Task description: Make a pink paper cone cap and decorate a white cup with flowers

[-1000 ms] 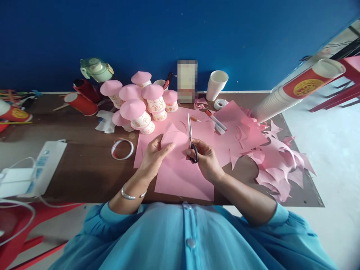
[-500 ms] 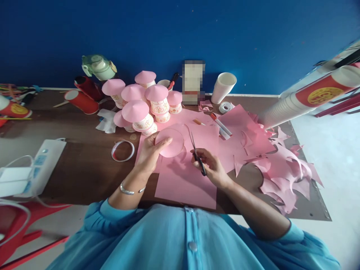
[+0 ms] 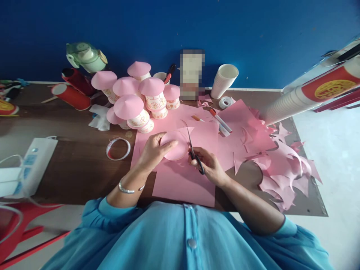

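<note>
My left hand (image 3: 156, 150) grips a round pink paper disc (image 3: 174, 146) at its left side, thumb on top. The fingers of my right hand (image 3: 206, 163) are wrapped round the black handles of scissors (image 3: 197, 157), whose blades point up beside the disc's right edge. A thin paper strip curls near the blade tips. Under both hands lie large pink paper sheets (image 3: 182, 187). Behind my left hand stand several white paper cups topped with pink cones (image 3: 129, 107).
Pink scraps (image 3: 278, 172) are heaped at the right, near a long cup stack (image 3: 292, 101). Markers (image 3: 222, 122), white tape (image 3: 225, 102) and upright cups (image 3: 224, 80) are farther back. At left are a tape ring (image 3: 118, 149), red cups (image 3: 71, 96) and a power strip (image 3: 35, 165).
The disc and my left hand have moved slightly right, closer to the scissors. The view has shifted a little, and the curled strip by the blades has changed shape.
</note>
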The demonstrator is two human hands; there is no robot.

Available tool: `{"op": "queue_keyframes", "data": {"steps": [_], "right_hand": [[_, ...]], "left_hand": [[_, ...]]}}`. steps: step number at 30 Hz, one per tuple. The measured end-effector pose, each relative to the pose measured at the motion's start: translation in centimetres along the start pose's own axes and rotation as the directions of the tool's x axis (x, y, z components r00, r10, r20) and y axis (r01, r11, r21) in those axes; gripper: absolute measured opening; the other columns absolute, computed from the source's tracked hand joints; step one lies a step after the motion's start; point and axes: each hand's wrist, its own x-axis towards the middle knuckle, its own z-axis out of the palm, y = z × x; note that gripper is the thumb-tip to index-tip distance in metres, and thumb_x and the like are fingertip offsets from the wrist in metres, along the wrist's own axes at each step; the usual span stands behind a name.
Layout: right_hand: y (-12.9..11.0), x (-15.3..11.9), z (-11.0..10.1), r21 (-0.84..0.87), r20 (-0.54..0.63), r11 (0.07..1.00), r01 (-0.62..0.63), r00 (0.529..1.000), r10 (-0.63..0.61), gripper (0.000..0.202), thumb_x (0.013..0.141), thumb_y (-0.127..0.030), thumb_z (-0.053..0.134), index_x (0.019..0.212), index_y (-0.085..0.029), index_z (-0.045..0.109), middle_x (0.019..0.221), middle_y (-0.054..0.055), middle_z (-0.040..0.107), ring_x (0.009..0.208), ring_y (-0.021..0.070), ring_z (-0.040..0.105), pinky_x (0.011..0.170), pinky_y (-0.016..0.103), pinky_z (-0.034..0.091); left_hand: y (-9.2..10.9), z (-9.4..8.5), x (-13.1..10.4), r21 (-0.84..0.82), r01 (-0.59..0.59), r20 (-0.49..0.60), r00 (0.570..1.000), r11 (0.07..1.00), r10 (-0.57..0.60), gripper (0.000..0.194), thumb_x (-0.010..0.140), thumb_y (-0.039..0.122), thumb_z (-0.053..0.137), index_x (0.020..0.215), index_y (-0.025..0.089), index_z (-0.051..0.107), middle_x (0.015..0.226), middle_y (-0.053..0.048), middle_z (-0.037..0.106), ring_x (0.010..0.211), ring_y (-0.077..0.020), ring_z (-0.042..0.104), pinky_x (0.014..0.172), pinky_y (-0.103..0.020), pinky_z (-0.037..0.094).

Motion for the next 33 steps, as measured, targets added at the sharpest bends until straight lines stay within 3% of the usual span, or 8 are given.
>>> {"op": "queue_keyframes", "data": {"steps": [13,33], "right_hand": [[-0.33,-0.1,0.12,0.008,-0.016,1.0,-0.012,1.0,0.012,0.06,0.084,-0.071,0.072,0.114,-0.02,0.065,0.089,0.004,0.065,0.077,0.0154,0.057,0.066,0.028,0.047],[-0.47,-0.32,0.22,0.039,-0.013,0.999,-0.022,1.0,0.023,0.054,0.087,-0.067,0.072,0.113,-0.02,0.066,0.082,0.003,0.064,0.067,0.013,0.059,0.058,0.026,0.05]], "left_hand": [[0.08,0.3,-0.12,0.018,-0.013,0.016,1.0,1.0,0.013,0.031,0.079,0.045,0.077,0.081,0.015,0.072,0.075,-0.002,0.068,0.069,-0.0165,0.059,0.062,-0.025,0.047],[0.14,0.01,-0.27,0.1,-0.045,0.015,0.999,0.994,0.044,0.033,0.082,0.047,0.074,0.077,0.015,0.067,0.066,0.002,0.056,0.064,-0.0131,0.049,0.058,-0.024,0.039]]}}
